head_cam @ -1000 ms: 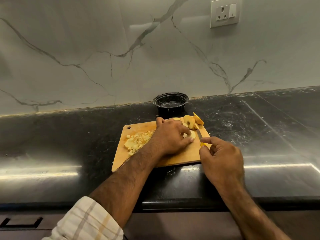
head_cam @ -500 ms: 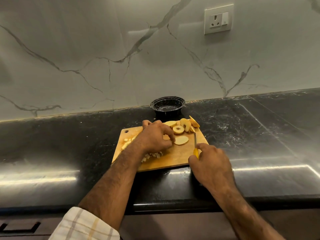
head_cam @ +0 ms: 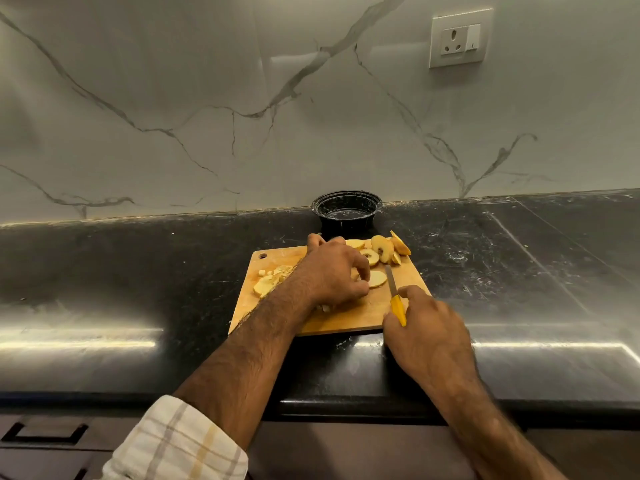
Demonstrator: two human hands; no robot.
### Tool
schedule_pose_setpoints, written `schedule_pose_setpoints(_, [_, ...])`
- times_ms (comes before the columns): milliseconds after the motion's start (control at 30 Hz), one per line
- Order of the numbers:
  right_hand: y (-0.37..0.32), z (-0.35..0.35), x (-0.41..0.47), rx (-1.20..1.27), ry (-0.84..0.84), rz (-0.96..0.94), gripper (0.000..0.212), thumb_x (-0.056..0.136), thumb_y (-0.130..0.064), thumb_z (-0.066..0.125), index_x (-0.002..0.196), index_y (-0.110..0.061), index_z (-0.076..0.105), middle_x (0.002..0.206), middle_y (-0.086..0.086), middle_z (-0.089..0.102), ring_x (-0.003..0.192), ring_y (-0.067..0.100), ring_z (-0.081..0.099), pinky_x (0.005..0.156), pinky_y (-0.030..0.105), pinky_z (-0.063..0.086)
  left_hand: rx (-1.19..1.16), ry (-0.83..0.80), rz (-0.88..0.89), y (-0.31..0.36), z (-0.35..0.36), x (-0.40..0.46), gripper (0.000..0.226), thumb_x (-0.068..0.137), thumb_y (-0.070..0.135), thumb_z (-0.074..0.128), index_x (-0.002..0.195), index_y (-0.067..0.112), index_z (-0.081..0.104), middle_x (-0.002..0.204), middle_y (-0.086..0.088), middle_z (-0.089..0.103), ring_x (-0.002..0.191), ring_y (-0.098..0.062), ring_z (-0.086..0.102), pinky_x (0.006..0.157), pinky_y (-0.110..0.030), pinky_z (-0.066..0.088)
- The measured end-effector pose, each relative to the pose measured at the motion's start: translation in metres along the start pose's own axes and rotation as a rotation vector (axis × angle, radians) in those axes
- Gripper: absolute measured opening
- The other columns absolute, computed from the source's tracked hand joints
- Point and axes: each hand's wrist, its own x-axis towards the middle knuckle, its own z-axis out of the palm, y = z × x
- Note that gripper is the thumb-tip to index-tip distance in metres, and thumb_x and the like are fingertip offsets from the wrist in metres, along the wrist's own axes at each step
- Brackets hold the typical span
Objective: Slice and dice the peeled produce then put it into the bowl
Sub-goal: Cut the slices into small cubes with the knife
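Right hand [head_cam: 427, 336] has its grip curled round the yellow handle of a small knife [head_cam: 394, 299], blade pointing away over the wooden cutting board [head_cam: 349, 318]. Left hand [head_cam: 332, 271] rests on the board, fingers bent, fingertips pinching a round slice [head_cam: 378, 278] just left of the blade. More slices [head_cam: 379, 251] lie at the far right corner, diced pieces [head_cam: 270, 280] at the left end. A black bowl [head_cam: 346, 211] stands on the dark surface [head_cam: 138, 271] just behind the board
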Motion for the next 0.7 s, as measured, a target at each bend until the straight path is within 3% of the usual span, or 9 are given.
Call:
schedule_pose_setpoints(133, [0.002,0.0,-0.002,-0.035,0.048,-0.014,0.047,0.099,-0.042,0.049,0.144,-0.027,0.054,0.114,0.001,0.069,0.098,0.02,0.06,0.082,0.038,0.053,0.035,0.018,-0.013,-0.005,-0.003,-0.002,0.018,0.096,0.04,0.069,0.113,0.038,0.074,0.112,0.014,0.046,0.114,-0.011,0.035,0.113,-0.048,0.022])
schedule_pose_setpoints(267, [-0.004,0.001,-0.003,-0.022,-0.024,-0.163,0.043,0.103,-0.044,0.047,0.141,-0.03,0.059,0.109,-0.004,0.072,0.094,0.016,0.06,0.083,0.035,0.053,-0.142,0.025,-0.025,-0.021,-0.003,-0.003,0.016,0.095,0.041,0.073,0.11,0.035,0.078,0.093,0.03,0.046,0.096,0.002,0.035,0.105,-0.041,0.025])
schedule_pose_setpoints(400, [-0.006,0.002,0.001,-0.009,-0.049,-0.176,0.043,0.103,-0.046,0.048,0.143,-0.032,0.057,0.115,-0.005,0.071,0.099,0.016,0.061,0.085,0.035,0.053,-0.162,-0.001,-0.034,-0.036,0.001,0.0,0.022,0.087,0.057,0.078,0.101,0.04,0.078,0.101,0.034,0.057,0.119,-0.005,0.041,0.102,-0.043,0.024])
schedule_pose_setpoints(600, [-0.005,0.001,-0.002,-0.014,-0.018,-0.186,0.043,0.102,-0.044,0.049,0.142,-0.032,0.059,0.099,-0.007,0.07,0.086,0.012,0.057,0.076,0.03,0.05,-0.154,0.102,0.033,-0.026,0.004,0.003,0.047,0.083,0.067,0.076,0.12,0.037,0.07,0.116,0.021,0.067,0.108,-0.002,0.058,0.111,-0.047,0.025])
schedule_pose_setpoints(700, [-0.007,0.001,-0.003,-0.001,-0.039,-0.192,0.047,0.101,-0.046,0.05,0.146,-0.033,0.057,0.101,-0.007,0.071,0.088,0.01,0.059,0.082,0.032,0.054,-0.172,0.044,0.04,-0.025,0.0,0.001,0.036,0.091,0.052,0.076,0.125,0.039,0.071,0.119,0.022,0.064,0.109,-0.001,0.055,0.111,-0.044,0.022])
